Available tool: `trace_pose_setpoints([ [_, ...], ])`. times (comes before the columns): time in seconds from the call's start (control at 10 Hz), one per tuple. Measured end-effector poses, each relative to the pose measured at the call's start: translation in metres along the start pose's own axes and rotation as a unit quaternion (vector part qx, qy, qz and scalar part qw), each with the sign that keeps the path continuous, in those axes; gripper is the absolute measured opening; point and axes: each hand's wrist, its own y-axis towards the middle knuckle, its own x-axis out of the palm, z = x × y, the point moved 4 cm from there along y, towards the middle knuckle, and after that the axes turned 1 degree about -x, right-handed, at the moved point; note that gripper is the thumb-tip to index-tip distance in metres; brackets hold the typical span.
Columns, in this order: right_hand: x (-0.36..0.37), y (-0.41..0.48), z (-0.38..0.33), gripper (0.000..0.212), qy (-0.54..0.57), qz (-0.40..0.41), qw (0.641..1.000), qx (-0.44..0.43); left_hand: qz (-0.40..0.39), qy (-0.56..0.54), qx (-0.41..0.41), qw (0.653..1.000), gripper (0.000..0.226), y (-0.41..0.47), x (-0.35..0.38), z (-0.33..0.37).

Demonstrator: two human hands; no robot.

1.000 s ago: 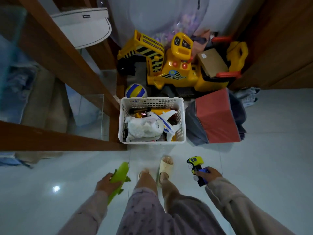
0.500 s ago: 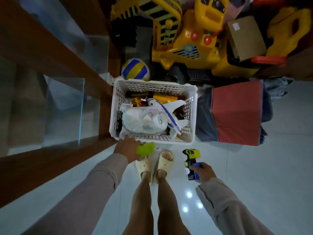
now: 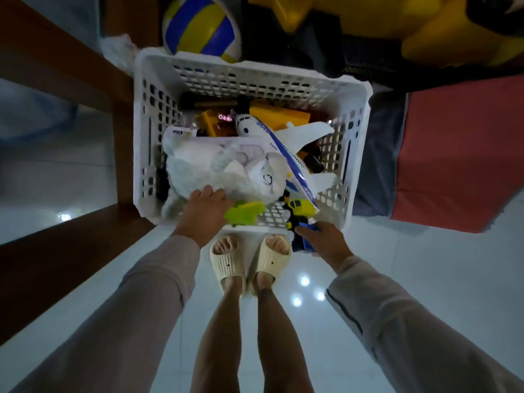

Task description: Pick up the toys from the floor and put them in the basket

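- Head view: the white basket point(image 3: 154, 131) sits on the floor just past the person's feet. It already holds many toys: a soft white toy point(image 3: 224, 171), a toy plane point(image 3: 283, 143) and some yellow blocks point(image 3: 280, 117).
- The left hand point(image 3: 205, 214) is over the near edge of the basket. Its fingers are closed on a green toy point(image 3: 245, 212), which hangs just above the near wall, almost inside.
- The right hand point(image 3: 326, 241) is at the near right corner of the basket. Its fingers are wrapped around a yellow and blue toy car point(image 3: 299, 217). The front of the car is over the rim, but the back is still outside.
- I think the job is nearly done for these two toys. Both still have to be let go so they drop in.
- No other toys show on the bare floor point(image 3: 425, 279) near the feet, but the view is small, so more may lie out of sight.
- The basket is quite full. The soft white toy fills the near left part, so the green toy may land on top of it.
- Around the basket: a blue and yellow ball point(image 3: 202, 26) behind it, a big yellow ride-on toy point(image 3: 425, 26) far right, a red and grey box point(image 3: 459, 154) on the right, and a brown wooden frame point(image 3: 71, 251) on the left.
- The person's two sandals point(image 3: 249, 259) stand close to the near wall of the basket.
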Motion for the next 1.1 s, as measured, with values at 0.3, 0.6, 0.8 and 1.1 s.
trace_pose_setpoints([
  [0.3,0.018,0.029,-0.024,0.045,-0.081,0.044,0.996,0.012,-0.019,-0.05,-0.033,0.998,0.038,0.011,0.015,0.005],
  [0.6,0.027,0.048,-0.037,0.047,-0.15,0.084,0.985,-0.002,-0.041,-0.098,-0.031,0.994,0.042,0.006,0.016,0.0],
  [0.8,0.031,0.043,-0.033,0.046,-0.108,0.072,0.991,-0.029,-0.088,-0.052,0.04,0.994,0.062,-0.006,0.02,-0.007],
  [1.1,0.01,-0.007,0.001,0.031,-0.041,-0.012,0.998,-0.042,-0.077,-0.245,-0.143,0.956,0.048,-0.05,0.017,-0.008],
])
